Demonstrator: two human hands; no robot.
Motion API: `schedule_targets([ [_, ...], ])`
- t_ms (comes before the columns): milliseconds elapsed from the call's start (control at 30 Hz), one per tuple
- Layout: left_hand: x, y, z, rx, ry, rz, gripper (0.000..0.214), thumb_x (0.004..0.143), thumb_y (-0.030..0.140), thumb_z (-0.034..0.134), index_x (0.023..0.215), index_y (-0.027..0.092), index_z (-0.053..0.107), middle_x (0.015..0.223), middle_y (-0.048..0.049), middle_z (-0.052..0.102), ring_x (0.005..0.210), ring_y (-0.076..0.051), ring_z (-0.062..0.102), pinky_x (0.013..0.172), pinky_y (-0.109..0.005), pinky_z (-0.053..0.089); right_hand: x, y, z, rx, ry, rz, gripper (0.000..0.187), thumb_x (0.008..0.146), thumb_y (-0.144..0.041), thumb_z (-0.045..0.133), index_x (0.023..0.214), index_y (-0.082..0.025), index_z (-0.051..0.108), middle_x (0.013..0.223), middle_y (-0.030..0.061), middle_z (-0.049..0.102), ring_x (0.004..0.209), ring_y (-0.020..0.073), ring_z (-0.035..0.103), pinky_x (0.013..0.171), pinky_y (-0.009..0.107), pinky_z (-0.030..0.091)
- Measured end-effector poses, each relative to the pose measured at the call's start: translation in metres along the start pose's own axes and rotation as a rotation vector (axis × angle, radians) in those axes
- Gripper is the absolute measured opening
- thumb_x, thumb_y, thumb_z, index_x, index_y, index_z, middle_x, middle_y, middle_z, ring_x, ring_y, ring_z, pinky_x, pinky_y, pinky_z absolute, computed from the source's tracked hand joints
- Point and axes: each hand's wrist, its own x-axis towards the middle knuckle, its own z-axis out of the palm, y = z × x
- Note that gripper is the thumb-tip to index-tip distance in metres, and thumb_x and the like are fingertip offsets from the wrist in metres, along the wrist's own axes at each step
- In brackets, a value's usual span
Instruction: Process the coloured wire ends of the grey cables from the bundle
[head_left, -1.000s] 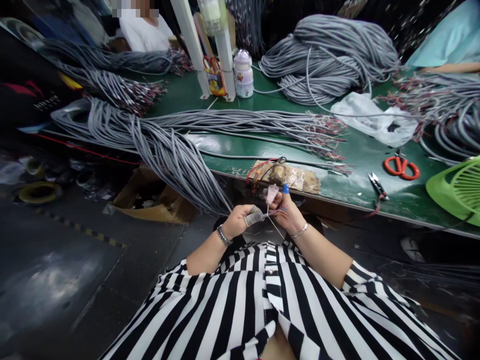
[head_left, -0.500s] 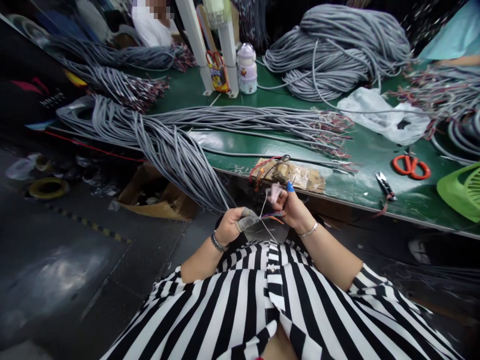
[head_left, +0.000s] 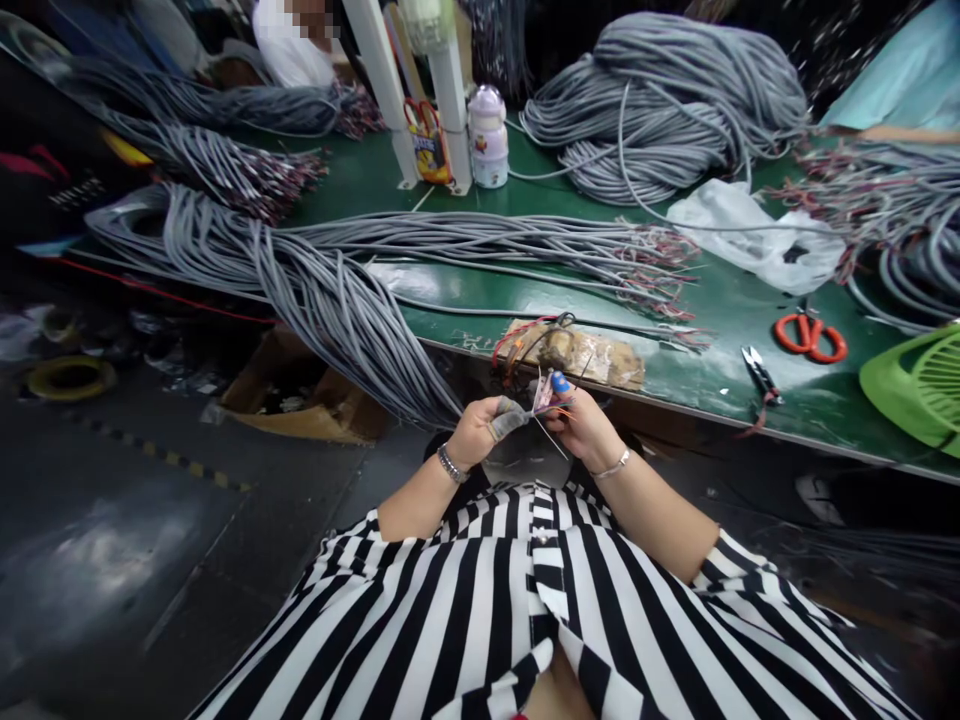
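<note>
My left hand (head_left: 480, 432), with grey coverings on its fingers, pinches the end of a grey cable close to my lap. Thin coloured wires (head_left: 561, 409) and white strands fan out from that end toward my right hand (head_left: 589, 432). The right fingers are closed around these wires, and a blue cover sits on one fingertip. A small pale pink piece (head_left: 544, 392) shows at the right fingers; its kind cannot be made out. Beside my left hand, a thick bundle of grey cables (head_left: 352, 315) hangs over the table's edge.
On the green table (head_left: 487, 285) lie orange-handled scissors (head_left: 810, 338), small cutters (head_left: 761, 373), a plastic bag (head_left: 757, 235) and a green basket (head_left: 915, 385). A taped cardboard strip (head_left: 600, 360) is at the front edge. Coiled cable (head_left: 667, 105) and a bottle (head_left: 488, 140) stand behind. Below is a cardboard box (head_left: 300, 395).
My hands have come closer together. The pink piece and the right fingers have moved down to the cable end, and the blue-covered fingertip has shifted left.
</note>
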Motion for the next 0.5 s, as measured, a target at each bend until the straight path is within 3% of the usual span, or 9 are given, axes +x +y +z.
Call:
schedule_targets([
  [200, 0.002, -0.002, 0.002, 0.033, -0.049, 0.005, 0.040, 0.073, 0.051, 0.076, 0.073, 0.011, 0.067, 0.063, 0.0003, 0.058, 0.057, -0.008, 0.046, 0.057, -0.021, 0.039, 0.005, 0.006, -0.004, -0.026, 0.027, -0.047, 0.049, 0.063, -0.060, 0.079, 0.074, -0.014, 0.067, 0.065, 0.0053, 0.067, 0.044, 0.0051, 0.042, 0.034, 0.018, 0.019],
  [367, 0.004, 0.005, 0.007, 0.040, -0.052, 0.002, 0.042, 0.073, 0.052, 0.075, 0.071, 0.012, 0.065, 0.062, 0.0010, 0.057, 0.057, -0.008, 0.045, 0.059, -0.022, 0.040, 0.008, 0.012, -0.006, 0.016, -0.006, -0.068, 0.047, 0.060, -0.058, 0.081, 0.071, -0.014, 0.067, 0.064, 0.0040, 0.066, 0.044, 0.0045, 0.038, 0.034, 0.018, 0.017],
  [500, 0.002, 0.005, 0.006, 0.028, -0.041, -0.012, 0.042, 0.072, 0.052, 0.076, 0.072, 0.011, 0.066, 0.063, 0.0000, 0.059, 0.058, -0.009, 0.048, 0.059, -0.022, 0.040, 0.007, 0.017, -0.007, 0.079, 0.032, 0.021, 0.049, 0.060, -0.061, 0.080, 0.069, -0.016, 0.063, 0.062, 0.0012, 0.063, 0.043, 0.0039, 0.035, 0.034, 0.017, 0.017],
])
